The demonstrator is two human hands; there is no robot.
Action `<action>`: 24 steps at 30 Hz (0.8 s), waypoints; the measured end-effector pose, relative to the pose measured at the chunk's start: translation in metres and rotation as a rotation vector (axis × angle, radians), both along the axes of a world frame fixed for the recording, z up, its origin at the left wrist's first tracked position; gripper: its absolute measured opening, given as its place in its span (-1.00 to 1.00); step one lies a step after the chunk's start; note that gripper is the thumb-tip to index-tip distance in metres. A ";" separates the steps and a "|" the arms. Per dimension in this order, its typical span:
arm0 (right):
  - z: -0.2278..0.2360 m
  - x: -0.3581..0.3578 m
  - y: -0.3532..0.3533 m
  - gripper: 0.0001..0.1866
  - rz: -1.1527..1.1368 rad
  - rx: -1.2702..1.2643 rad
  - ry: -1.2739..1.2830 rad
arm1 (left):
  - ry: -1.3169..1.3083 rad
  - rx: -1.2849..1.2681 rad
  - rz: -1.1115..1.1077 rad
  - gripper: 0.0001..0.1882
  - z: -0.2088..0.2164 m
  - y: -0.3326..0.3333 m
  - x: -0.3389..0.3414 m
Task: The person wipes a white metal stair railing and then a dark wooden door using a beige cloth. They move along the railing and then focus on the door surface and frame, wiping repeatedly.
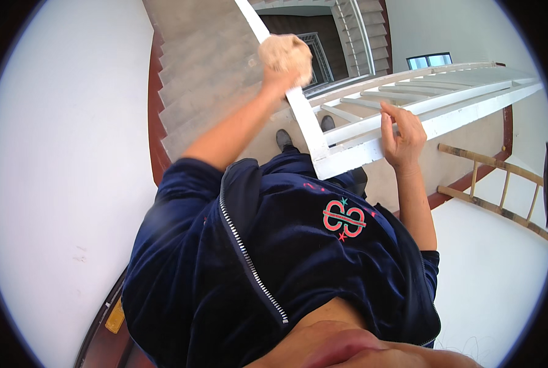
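Observation:
My left hand holds a beige, crumpled cloth against the sloping white handrail of a staircase. The cloth wraps about the rail and hides most of those fingers. Farther right, my right hand is at the level white railing, where the two rails meet at a corner. Its fingers bend loosely, with thumb and forefinger apart and nothing between them. Whether it rests on the rail or hovers just over it I cannot tell.
Stone stairs go down on the left beside a white wall with a dark red skirting. Past the railing a deep stairwell drops away. A bamboo ladder leans at the right. My shoes stand on the landing.

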State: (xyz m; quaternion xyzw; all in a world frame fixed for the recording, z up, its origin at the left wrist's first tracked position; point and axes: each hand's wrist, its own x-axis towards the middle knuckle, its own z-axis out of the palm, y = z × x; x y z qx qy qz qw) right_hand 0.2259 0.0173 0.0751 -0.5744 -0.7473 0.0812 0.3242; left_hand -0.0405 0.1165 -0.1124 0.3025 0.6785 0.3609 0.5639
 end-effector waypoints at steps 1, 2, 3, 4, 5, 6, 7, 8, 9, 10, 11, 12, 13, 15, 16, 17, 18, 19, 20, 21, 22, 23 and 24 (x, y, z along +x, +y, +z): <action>0.000 0.000 0.000 -0.84 0.002 0.004 0.005 | -0.075 0.015 -0.008 -0.40 0.015 -0.025 0.006; 0.000 -0.001 0.000 -0.84 0.003 0.003 0.011 | -0.132 0.045 -0.039 -0.41 0.030 -0.047 0.010; 0.000 -0.001 0.000 -0.84 0.002 0.000 0.009 | -0.186 0.020 -0.071 -0.41 0.042 -0.060 0.012; 0.000 -0.001 0.000 -0.84 -0.002 -0.004 0.005 | -0.202 0.003 -0.071 -0.41 0.050 -0.062 0.012; 0.000 -0.001 0.000 -0.84 -0.003 -0.001 0.012 | -0.223 -0.010 -0.075 -0.41 0.054 -0.063 0.012; 0.000 -0.001 -0.001 -0.84 -0.006 -0.002 0.004 | -0.257 0.000 -0.083 -0.41 0.055 -0.059 0.011; 0.000 -0.001 0.000 -0.84 -0.006 0.001 0.006 | -0.224 -0.051 -0.069 -0.38 0.052 -0.049 0.008; 0.000 -0.001 0.000 -0.84 -0.003 0.004 0.006 | -0.204 -0.079 -0.056 -0.35 0.045 -0.033 0.003; 0.001 -0.001 0.000 -0.84 -0.006 -0.003 0.007 | -0.186 -0.108 -0.041 -0.31 0.035 -0.014 -0.003; 0.001 -0.001 0.000 -0.84 -0.008 -0.010 0.007 | -0.190 -0.035 -0.021 -0.31 0.022 0.007 -0.008; 0.002 -0.001 0.000 -0.84 -0.009 -0.018 0.008 | -0.178 -0.012 0.009 -0.31 0.009 0.026 -0.014; 0.003 -0.001 0.001 -0.84 -0.006 -0.019 0.000 | -0.145 0.038 0.005 -0.35 -0.005 0.041 -0.019; 0.004 -0.002 0.001 -0.84 -0.006 -0.020 -0.007 | -0.091 0.025 0.011 -0.39 -0.018 0.057 -0.025; 0.007 -0.003 0.002 -0.84 -0.010 -0.026 -0.006 | -0.087 -0.019 0.000 -0.31 -0.041 0.098 -0.038; 0.007 -0.003 0.003 -0.84 -0.007 -0.029 0.001 | -0.101 0.036 -0.011 -0.28 -0.052 0.109 -0.044; 0.008 -0.003 0.003 -0.84 -0.009 -0.040 0.006 | -0.104 0.052 -0.002 -0.25 -0.063 0.126 -0.048; 0.009 -0.002 0.003 -0.83 -0.008 -0.048 0.007 | 0.020 0.035 -0.027 -0.27 -0.076 0.138 -0.051; 0.009 -0.002 0.002 -0.83 -0.004 -0.048 0.005 | 0.112 0.046 -0.066 -0.29 -0.089 0.152 -0.058; 0.009 -0.001 0.002 -0.83 0.000 -0.056 0.003 | 0.228 0.080 -0.126 -0.31 -0.103 0.167 -0.065; 0.010 -0.001 0.002 -0.83 0.005 -0.061 0.001 | 0.367 0.134 -0.225 -0.32 -0.116 0.183 -0.073; 0.010 0.000 0.002 -0.83 0.004 -0.060 0.000 | 0.506 0.189 -0.331 -0.33 -0.130 0.197 -0.081; 0.009 0.000 0.002 -0.83 0.004 -0.059 0.000 | 0.706 0.278 -0.498 -0.34 -0.143 0.212 -0.086; 0.009 0.000 0.003 -0.83 0.004 -0.062 -0.001 | 0.761 0.276 -0.519 -0.35 -0.155 0.224 -0.090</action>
